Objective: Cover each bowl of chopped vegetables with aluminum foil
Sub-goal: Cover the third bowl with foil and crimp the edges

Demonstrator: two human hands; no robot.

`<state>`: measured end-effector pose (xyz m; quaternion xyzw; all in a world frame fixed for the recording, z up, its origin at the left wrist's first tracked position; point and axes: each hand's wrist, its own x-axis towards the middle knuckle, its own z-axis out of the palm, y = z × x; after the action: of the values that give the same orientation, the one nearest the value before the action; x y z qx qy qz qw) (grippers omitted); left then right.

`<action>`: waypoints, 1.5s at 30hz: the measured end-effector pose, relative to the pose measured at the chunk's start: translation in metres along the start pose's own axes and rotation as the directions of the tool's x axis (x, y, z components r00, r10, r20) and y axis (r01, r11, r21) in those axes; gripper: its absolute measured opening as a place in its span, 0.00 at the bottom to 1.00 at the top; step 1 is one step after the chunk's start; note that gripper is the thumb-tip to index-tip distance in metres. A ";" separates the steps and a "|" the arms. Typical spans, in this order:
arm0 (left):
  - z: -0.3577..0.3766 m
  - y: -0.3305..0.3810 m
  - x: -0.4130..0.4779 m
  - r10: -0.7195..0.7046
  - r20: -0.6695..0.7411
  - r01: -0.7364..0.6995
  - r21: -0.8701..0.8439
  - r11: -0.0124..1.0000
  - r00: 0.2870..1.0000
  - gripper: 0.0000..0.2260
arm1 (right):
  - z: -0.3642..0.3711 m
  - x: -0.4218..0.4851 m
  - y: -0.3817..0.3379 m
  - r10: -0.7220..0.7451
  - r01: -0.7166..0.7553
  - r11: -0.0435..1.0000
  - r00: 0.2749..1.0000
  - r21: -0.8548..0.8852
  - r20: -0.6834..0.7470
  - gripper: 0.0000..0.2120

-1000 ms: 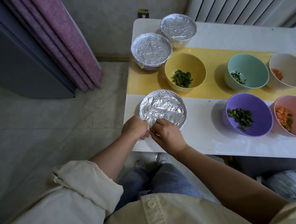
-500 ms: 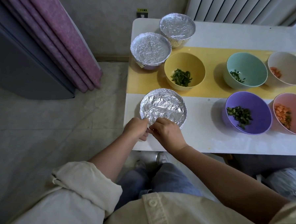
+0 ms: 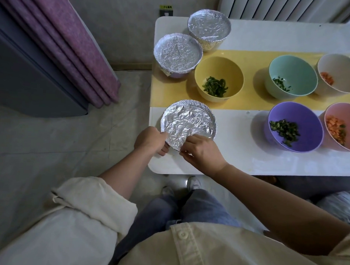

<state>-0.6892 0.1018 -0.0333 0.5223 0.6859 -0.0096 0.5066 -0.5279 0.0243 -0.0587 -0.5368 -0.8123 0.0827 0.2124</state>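
A foil-covered bowl [image 3: 188, 122] stands near the front left corner of the white table [image 3: 249, 162]. My left hand [image 3: 150, 141] pinches the foil at the bowl's near left rim. My right hand [image 3: 203, 152] pinches the foil at its near rim, just to the right. Two more foil-covered bowls [image 3: 177, 52] [image 3: 209, 25] stand at the back left. Open bowls hold chopped vegetables: a yellow bowl [image 3: 218, 79] and a teal bowl [image 3: 292, 76] with greens, a purple bowl [image 3: 295, 126] with greens, a white bowl [image 3: 340, 73] and a pink bowl [image 3: 344, 127] with orange pieces.
A yellow runner [image 3: 255, 61] crosses the table under the middle bowls. A purple curtain [image 3: 73, 42] and a dark cabinet [image 3: 20, 79] stand left of the table over a grey tiled floor [image 3: 58, 142]. A radiator [image 3: 278, 7] lines the wall behind.
Both hands stay at the near rim of the front bowl. They have drawn slightly apart along the rim, the left hand shifting left.
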 end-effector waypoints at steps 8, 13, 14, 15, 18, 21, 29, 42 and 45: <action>0.025 -0.007 -0.010 -0.015 0.058 0.022 -0.112 0.994 0.998 0.15 | 0.007 0.011 -0.012 -0.010 0.011 1.000 0.999 0.013 -0.043 0.16; 0.023 -0.006 -0.012 -0.049 0.100 0.063 -0.142 0.988 0.994 0.17 | 0.008 0.010 -0.012 -0.007 0.008 1.000 0.999 0.019 -0.049 0.13; 0.024 -0.006 -0.013 -0.054 0.118 0.071 -0.145 0.987 0.992 0.16 | 0.008 0.010 -0.011 -0.001 0.002 1.000 0.999 0.027 -0.048 0.15; 0.025 -0.005 -0.013 -0.056 0.124 0.075 -0.153 0.985 0.991 0.15 | 0.008 0.010 -0.011 0.002 -0.001 0.999 0.999 0.037 -0.044 0.16; 0.025 -0.004 -0.008 -0.062 0.125 0.081 -0.150 0.985 0.990 0.15 | 0.009 0.010 -0.010 -0.002 0.003 0.999 1.000 0.044 -0.023 0.17; 0.019 -0.002 -0.004 -0.046 0.117 0.061 -0.130 0.990 0.992 0.14 | 0.007 0.009 -0.010 0.007 -0.008 0.998 1.000 0.067 0.010 0.17; 0.008 -0.002 -0.004 -0.026 -0.018 0.024 -0.097 0.995 1.000 0.17 | 0.006 0.003 -0.005 0.047 -0.048 0.998 0.998 0.034 0.039 0.06; 0.023 -0.001 -0.014 -0.129 0.152 0.152 -0.148 0.977 0.980 0.17 | 0.008 0.013 -0.011 -0.013 0.015 0.996 1.000 0.088 -0.017 0.14; 0.023 0.001 -0.016 -0.107 0.193 0.135 -0.142 0.981 0.975 0.18 | 0.009 0.012 -0.010 0.006 -0.005 0.995 1.000 0.098 -0.009 0.12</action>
<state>-0.6734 0.0779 -0.0327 0.4356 0.6652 -0.0359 0.6054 -0.5439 0.0324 -0.0597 -0.5284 -0.8047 0.1205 0.2422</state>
